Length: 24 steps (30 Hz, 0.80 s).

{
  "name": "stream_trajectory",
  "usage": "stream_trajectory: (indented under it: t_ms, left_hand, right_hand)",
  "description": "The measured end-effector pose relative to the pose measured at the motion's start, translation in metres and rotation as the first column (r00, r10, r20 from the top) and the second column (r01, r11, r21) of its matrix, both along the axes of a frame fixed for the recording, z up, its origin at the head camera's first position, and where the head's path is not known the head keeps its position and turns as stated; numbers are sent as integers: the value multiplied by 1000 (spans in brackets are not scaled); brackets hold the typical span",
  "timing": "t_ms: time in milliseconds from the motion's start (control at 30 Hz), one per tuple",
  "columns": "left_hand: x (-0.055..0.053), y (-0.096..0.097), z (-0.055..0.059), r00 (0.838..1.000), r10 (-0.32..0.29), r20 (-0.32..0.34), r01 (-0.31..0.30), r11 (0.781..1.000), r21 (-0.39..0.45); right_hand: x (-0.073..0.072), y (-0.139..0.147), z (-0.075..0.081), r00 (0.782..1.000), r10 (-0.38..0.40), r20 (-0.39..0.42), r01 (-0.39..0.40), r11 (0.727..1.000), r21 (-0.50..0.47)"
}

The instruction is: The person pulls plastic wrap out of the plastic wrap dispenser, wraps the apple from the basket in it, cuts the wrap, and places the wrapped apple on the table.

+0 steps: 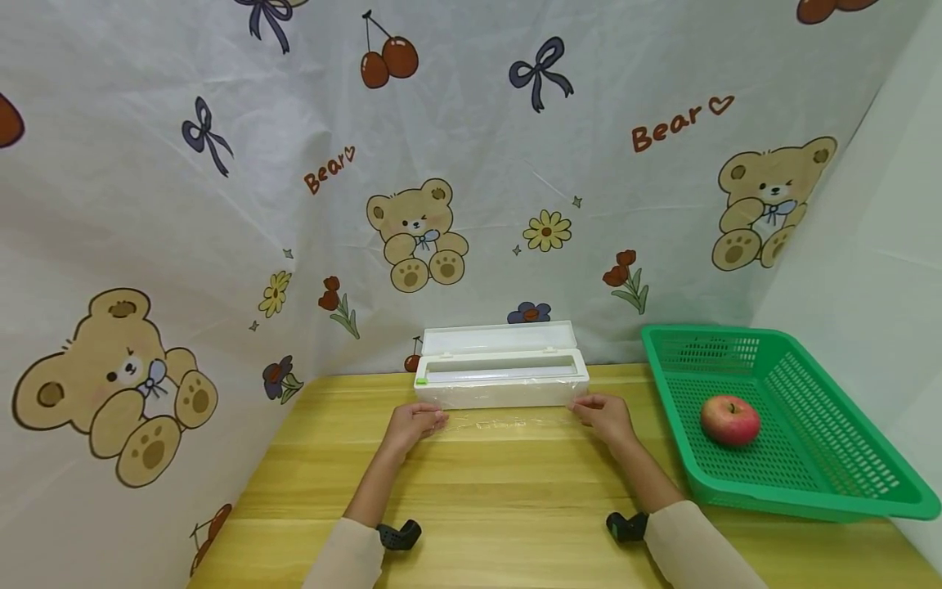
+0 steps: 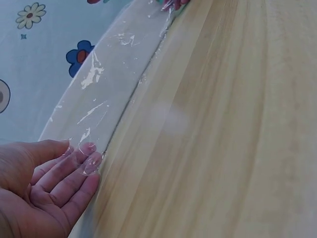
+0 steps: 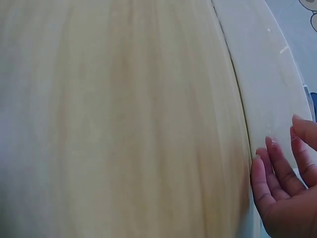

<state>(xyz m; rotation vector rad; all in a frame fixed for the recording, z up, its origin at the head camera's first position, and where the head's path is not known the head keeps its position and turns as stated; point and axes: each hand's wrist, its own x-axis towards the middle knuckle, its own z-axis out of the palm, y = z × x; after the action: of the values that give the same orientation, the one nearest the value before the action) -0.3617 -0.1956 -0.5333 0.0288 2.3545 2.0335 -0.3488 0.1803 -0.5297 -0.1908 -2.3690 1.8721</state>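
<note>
A long white cling film dispenser box [image 1: 508, 396] stands against the back wall with its lid [image 1: 500, 337] raised and a pale roll [image 1: 500, 375] inside. Clear cling film [image 2: 94, 111] drapes over the box's front, its wrinkled edge reaching just past the bottom of the box. At the left end my left hand [image 1: 414, 427] pinches a corner of the film between thumb and fingers. My right hand [image 1: 605, 417] pinches the film at the other end. In the right wrist view, that hand's thumb and index fingertip meet at the film beside the box.
A green plastic basket [image 1: 795, 496] stands at the right of the wooden table [image 1: 500, 499], with a red apple [image 1: 730, 420] in it. Behind and to the left hangs a white bear-print cloth [image 1: 471, 147]. Each wrist wears a black device.
</note>
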Motion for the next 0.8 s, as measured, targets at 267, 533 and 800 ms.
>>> stream_trajectory:
  t_ms: [267, 533, 800]
  left_hand:
    - [2, -3, 0, 997, -69, 30, 68, 997, 38]
    - [4, -5, -3, 990, -121, 72, 112, 986, 123]
    - [8, -8, -2, 989, -127, 74, 113, 980, 164]
  right_hand:
    - [2, -1, 3, 995, 94, -32, -98, 970, -224]
    - [6, 1, 4, 992, 122, -18, -123, 965, -231]
    - [13, 4, 9, 991, 129, -39, -134, 954, -267]
